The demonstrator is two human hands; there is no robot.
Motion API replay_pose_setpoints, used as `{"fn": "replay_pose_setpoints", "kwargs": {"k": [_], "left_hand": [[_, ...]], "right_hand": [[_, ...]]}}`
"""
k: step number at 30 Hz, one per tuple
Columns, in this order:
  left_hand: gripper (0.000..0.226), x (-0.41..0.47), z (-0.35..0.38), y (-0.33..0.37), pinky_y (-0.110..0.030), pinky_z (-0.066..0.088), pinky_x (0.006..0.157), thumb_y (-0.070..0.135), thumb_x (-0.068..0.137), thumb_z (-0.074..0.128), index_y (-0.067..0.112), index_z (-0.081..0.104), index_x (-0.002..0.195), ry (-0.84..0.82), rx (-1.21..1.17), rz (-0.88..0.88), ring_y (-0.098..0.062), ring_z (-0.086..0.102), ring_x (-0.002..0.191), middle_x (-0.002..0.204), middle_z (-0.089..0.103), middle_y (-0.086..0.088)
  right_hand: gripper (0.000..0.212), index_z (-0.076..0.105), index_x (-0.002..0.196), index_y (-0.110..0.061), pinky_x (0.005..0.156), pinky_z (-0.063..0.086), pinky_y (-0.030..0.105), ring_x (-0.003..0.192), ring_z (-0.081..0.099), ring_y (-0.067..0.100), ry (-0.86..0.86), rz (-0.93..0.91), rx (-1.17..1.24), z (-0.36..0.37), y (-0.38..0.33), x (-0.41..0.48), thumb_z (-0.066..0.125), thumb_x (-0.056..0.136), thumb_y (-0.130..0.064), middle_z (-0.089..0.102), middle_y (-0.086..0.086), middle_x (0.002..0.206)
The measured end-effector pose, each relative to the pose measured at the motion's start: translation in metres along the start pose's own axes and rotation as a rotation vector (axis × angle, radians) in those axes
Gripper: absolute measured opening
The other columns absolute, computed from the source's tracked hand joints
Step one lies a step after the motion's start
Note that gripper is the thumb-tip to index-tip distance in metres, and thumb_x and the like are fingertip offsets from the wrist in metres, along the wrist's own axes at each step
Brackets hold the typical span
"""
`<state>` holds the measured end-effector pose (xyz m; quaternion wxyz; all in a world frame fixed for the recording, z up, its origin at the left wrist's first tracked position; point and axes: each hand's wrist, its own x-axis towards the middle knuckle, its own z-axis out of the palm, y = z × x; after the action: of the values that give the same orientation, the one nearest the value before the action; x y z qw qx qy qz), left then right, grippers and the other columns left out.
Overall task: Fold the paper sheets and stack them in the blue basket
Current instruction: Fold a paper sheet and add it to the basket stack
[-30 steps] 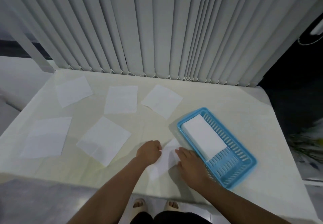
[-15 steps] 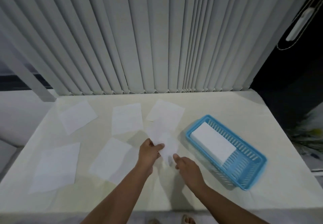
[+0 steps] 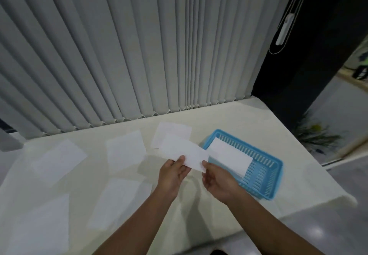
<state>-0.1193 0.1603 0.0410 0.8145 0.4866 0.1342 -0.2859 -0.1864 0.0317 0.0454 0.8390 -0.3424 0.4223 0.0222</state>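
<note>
Head view: I hold the folded paper sheet [image 3: 184,154] in the air above the table [image 3: 229,119], just left of the blue basket [image 3: 264,177]. The left hand [image 3: 172,175] pinches the sheet's near edge between thumb and fingers. The right hand [image 3: 218,182] meets the sheet's near right corner with its thumb tip; its fingers curl loosely, and I cannot tell whether they close on the paper. The sheet extends away from both hands, up and to the left, so most of it lies beyond the fingertips.

I judge that the two-point hold along one edge keeps the thin sheet flat and its fold closed while it is carried. The long side runs roughly parallel to the basket, which should suit a straight placement.

A white folded stack [image 3: 230,158] already lies in the basket's far half; the near half shows bare slats. I judge the step in hand to be transfer of this sheet onto that stack.

Five unfolded sheets lie flat on the table: one [image 3: 173,133] directly behind the held sheet, partly hidden by it, one [image 3: 126,149] beside that, one [image 3: 59,158] at far left, and two nearer ones [image 3: 119,201] [image 3: 39,227]. Vertical blinds [image 3: 139,45] hang behind the table.
</note>
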Motion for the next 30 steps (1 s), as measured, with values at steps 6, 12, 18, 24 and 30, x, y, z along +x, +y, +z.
{"fn": "replay_pose_setpoints", "kwargs": {"k": [6, 12, 18, 24, 30], "left_hand": [[0.016, 0.015, 0.03, -0.006, -0.024, 0.06, 0.076, 0.008, 0.088, 0.064, 0.004, 0.065, 0.104, -0.056, 0.074, -0.023, -0.017, 0.072, 0.091, 0.105, 0.073, -0.009], [0.01, 0.036, 0.06, -0.002, -0.03, 0.055, 0.078, 0.014, 0.095, 0.055, 0.009, 0.063, 0.099, -0.004, 0.031, -0.025, -0.017, 0.068, 0.09, 0.097, 0.071, -0.006], [0.013, 0.052, 0.087, -0.015, -0.027, 0.056, 0.079, 0.02, 0.094, 0.057, 0.009, 0.064, 0.096, -0.051, 0.27, -0.054, -0.016, 0.068, 0.088, 0.095, 0.071, -0.005], [0.013, 0.072, 0.094, -0.009, -0.021, 0.052, 0.062, 0.023, 0.088, 0.064, 0.014, 0.069, 0.08, 0.031, 0.595, 0.011, -0.013, 0.061, 0.062, 0.067, 0.066, -0.004], [0.027, 0.1, 0.087, 0.004, -0.03, 0.045, 0.093, 0.021, 0.094, 0.047, 0.013, 0.069, 0.108, 0.053, 1.199, 0.22, -0.022, 0.063, 0.104, 0.11, 0.072, -0.003]], "right_hand": [[0.01, 0.061, 0.078, -0.01, 0.06, 0.05, 0.022, 0.061, 0.055, 0.012, 0.047, -0.137, -0.064, -0.017, -0.022, -0.002, 0.069, 0.084, -0.008, 0.061, 0.003, 0.071], [0.016, 0.063, 0.074, -0.004, 0.076, 0.052, 0.033, 0.071, 0.057, 0.02, 0.226, -0.356, -0.418, -0.051, -0.052, 0.004, 0.07, 0.084, -0.014, 0.06, 0.01, 0.074], [0.009, 0.063, 0.081, -0.009, 0.074, 0.052, 0.035, 0.077, 0.058, 0.022, 0.269, -0.341, -0.326, -0.077, -0.077, 0.019, 0.066, 0.087, -0.015, 0.065, 0.008, 0.084], [0.024, 0.053, 0.068, -0.009, 0.054, 0.042, 0.027, 0.056, 0.044, 0.017, 0.41, -0.344, -0.349, -0.105, -0.076, 0.03, 0.068, 0.086, -0.013, 0.05, 0.006, 0.06], [0.026, 0.058, 0.064, -0.005, 0.064, 0.041, 0.035, 0.059, 0.05, 0.021, 0.479, -0.331, -0.48, -0.123, -0.07, 0.043, 0.069, 0.084, -0.017, 0.057, 0.012, 0.066]]}}
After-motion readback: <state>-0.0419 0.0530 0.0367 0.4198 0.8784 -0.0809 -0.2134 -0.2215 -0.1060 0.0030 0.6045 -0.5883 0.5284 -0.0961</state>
